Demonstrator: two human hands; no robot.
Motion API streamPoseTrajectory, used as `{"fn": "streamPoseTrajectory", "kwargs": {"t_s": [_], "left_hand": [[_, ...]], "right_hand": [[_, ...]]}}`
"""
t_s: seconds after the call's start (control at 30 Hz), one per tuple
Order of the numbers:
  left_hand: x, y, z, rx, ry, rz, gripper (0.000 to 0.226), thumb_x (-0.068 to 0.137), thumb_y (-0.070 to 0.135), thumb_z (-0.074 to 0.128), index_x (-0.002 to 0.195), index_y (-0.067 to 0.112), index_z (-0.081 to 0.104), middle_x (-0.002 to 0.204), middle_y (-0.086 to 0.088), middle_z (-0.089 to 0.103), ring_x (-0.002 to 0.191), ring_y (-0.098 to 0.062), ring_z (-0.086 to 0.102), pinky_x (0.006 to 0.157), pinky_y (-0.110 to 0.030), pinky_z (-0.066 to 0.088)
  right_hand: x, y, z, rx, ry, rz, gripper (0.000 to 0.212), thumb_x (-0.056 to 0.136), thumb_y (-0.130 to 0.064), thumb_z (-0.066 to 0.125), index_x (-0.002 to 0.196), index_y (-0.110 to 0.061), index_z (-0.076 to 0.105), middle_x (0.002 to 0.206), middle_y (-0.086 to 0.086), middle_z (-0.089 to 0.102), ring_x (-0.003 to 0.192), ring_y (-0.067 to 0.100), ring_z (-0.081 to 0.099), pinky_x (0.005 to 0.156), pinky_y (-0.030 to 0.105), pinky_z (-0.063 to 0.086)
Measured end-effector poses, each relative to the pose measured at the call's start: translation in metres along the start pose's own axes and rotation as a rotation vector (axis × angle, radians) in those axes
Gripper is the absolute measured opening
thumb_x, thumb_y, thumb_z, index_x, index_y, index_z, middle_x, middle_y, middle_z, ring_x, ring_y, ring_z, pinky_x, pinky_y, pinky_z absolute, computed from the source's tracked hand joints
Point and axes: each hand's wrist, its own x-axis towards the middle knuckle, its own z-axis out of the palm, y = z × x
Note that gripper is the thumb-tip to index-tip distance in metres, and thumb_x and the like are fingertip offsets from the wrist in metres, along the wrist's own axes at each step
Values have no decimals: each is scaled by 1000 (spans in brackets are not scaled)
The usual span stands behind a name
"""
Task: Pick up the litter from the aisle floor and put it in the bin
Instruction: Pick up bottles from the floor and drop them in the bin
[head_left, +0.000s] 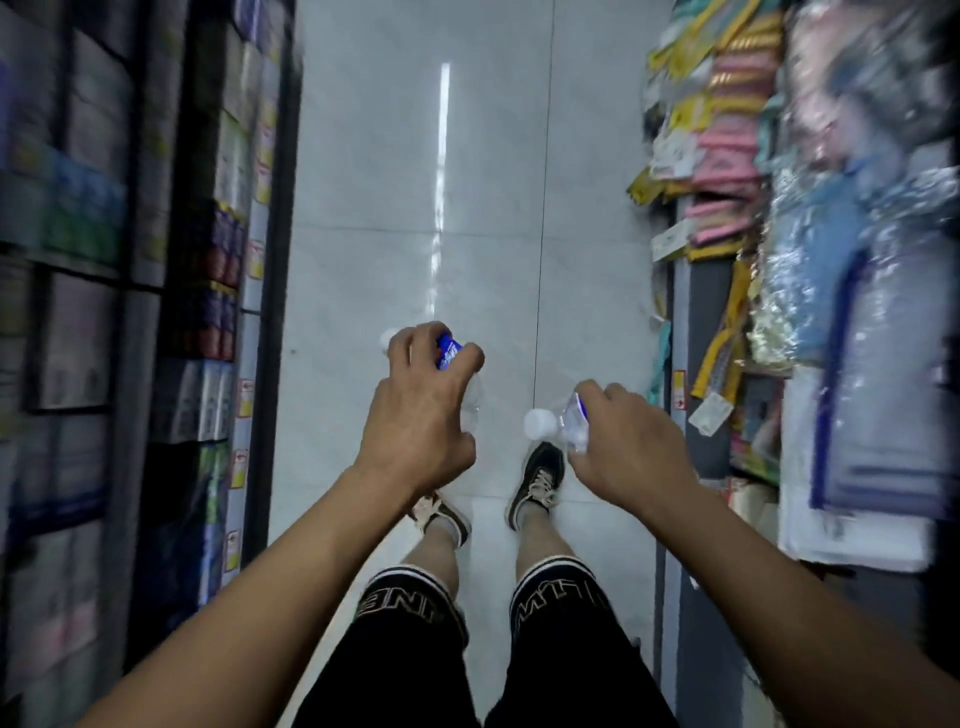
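Two clear plastic bottles held above aisle floor (415, 182): your left hand (415, 410) grip clamped on blue-labelled bottle (451, 353); right hand (631, 447) clamped on white-capped bottle (558, 422).

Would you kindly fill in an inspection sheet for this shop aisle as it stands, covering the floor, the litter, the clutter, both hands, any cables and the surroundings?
Surface: pale glossy tiled floor, a ceiling light reflected in it.
Job's things: two clear plastic bottles with blue labels and white caps, the left bottle and the right bottle, both off the floor. No bin in view.
Clutter: nothing seen lying on the visible floor.
Hands: left hand grips the left bottle from above; right hand grips the right bottle, its cap pointing left.
Cables: nothing seen.
Surroundings: stocked shelves on the left, hanging packaged goods on the right, both blurred; the person's shoes below the hands.
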Motion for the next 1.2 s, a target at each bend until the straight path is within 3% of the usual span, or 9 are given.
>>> {"fn": "streamPoseTrajectory", "kwargs": {"t_s": [0.2, 0.43, 0.57, 0.8, 1.0, 1.2], "left_hand": [[-28, 33, -88, 51, 33, 68, 71, 56, 21, 76, 120, 28, 45, 137, -5, 32, 126, -31, 29, 59, -39, 57], [-28, 50, -109, 60, 74, 150, 72, 57, 20, 74, 122, 30, 46, 135, -2, 32, 126, -30, 29, 54, -38, 56], [-13, 55, -118, 34, 87, 260, 72, 57, 21, 73, 123, 32, 45, 136, -1, 33, 127, -27, 31, 51, -35, 55], [20, 52, -140, 40, 29, 553, 77, 53, 22, 74, 124, 31, 46, 135, -1, 34, 127, -27, 31, 49, -32, 50], [31, 66, -144, 96, -51, 770, 78, 54, 25, 76, 125, 31, 44, 136, -2, 33, 127, -30, 30, 50, -37, 54], [7, 107, -131, 139, -144, 1018, 77, 56, 27, 78, 126, 28, 46, 136, -5, 32, 126, -31, 30, 52, -38, 55]], "right_hand": [[-52, -9, -80, 97, 126, 13, 42, 80, -40, 67, 113, -24, 47, 97, 2, 57, 85, 26, 57, 62, 31, 31], [-85, 2, -95, 177, 246, 168, 36, 81, -37, 66, 111, -27, 48, 92, -1, 54, 83, 25, 55, 61, 32, 33], [-102, 0, -98, 238, 275, 257, 36, 81, -37, 67, 111, -26, 48, 95, 0, 57, 86, 25, 58, 64, 34, 43], [-132, -38, -97, 347, 392, 554, 43, 79, -40, 72, 111, -27, 46, 99, 0, 58, 90, 26, 59, 65, 33, 44], [-176, -82, -70, 446, 447, 813, 50, 80, -40, 72, 120, -25, 47, 109, 3, 61, 98, 26, 59, 76, 37, 50], [-236, -116, -40, 495, 518, 1102, 54, 81, -45, 73, 123, -26, 45, 114, -1, 62, 97, 20, 60, 70, 27, 43]]}}
